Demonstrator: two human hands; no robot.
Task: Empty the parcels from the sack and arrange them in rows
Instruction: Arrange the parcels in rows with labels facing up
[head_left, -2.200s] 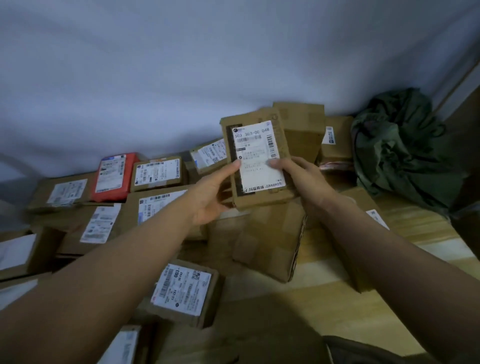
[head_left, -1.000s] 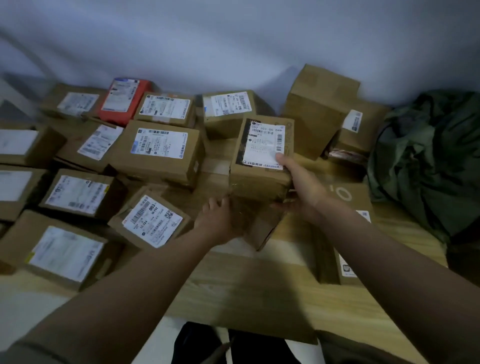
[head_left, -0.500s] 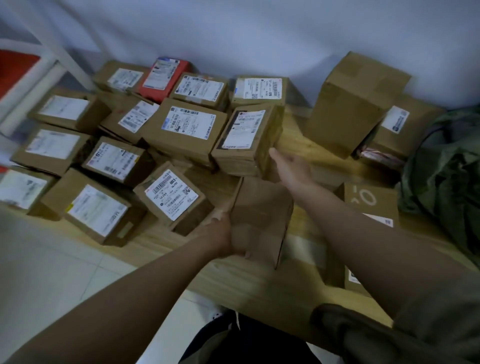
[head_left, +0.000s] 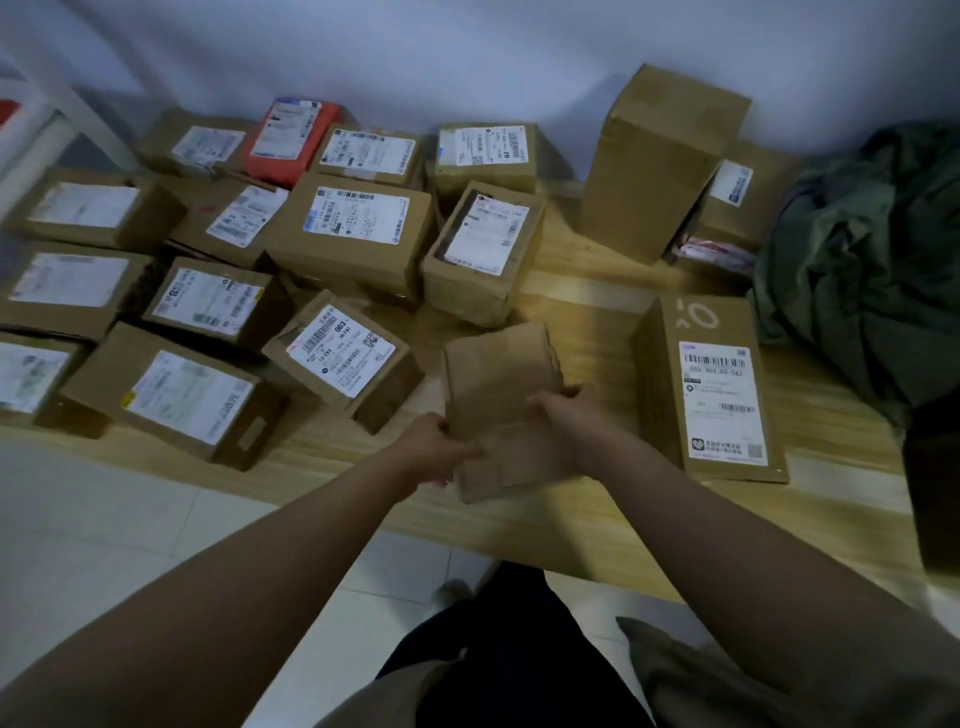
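A plain brown cardboard parcel (head_left: 501, 400) with no label showing sits between my hands above the wooden platform (head_left: 597, 291). My left hand (head_left: 434, 449) grips its lower left edge and my right hand (head_left: 563, 410) holds its right side. Just beyond it lies a labelled parcel (head_left: 485, 249), released, at the right end of the rows. Several labelled cardboard parcels, such as one marked 003 (head_left: 340, 353), and a red parcel (head_left: 291, 135) lie in rows to the left. The dark green sack (head_left: 862, 260) is crumpled at the right.
A tall brown box (head_left: 660, 156) stands against the white wall, with another box (head_left: 737, 208) beside it. A long labelled parcel (head_left: 711, 389) lies right of my hands. White floor tiles (head_left: 104, 519) run along the platform's near edge. My dark trousers show below.
My right hand set the labelled parcel down at the end of the second row and let go. Both hands have closed on the plain brown parcel nearer to me. The camera tilted downward.
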